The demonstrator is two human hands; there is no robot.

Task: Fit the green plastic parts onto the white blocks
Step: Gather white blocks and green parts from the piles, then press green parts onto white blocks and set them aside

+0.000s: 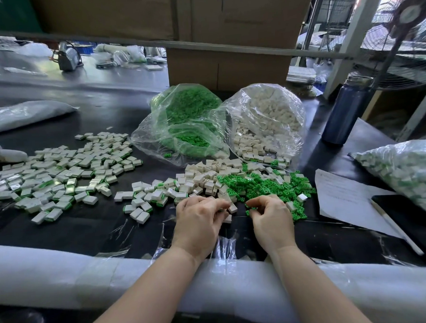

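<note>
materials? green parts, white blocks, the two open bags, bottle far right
Green parts: likely moulded plastic, uniform matte colour. White blocks: apparently plastic too, slightly glossy faces. Green-parts bag and white-blocks bag: thin clear film, crinkled with glare. Bottle: probably metal, dark blue with a satin sheen.

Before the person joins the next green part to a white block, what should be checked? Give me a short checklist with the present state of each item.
1. Left hand holds a white block: ok, fingers curl around one.
2. Right hand holds a green part: ok, fingertips pinch green pieces.
3. Green part turned the right way for the block: cannot tell, fingers hide it.
4. Loose green parts within reach: ok, the pile lies just beyond the right hand.
5. Loose white blocks within reach: ok, heaped beyond the left hand.
6. Finished pieces kept apart: ok, spread at the left.
</note>
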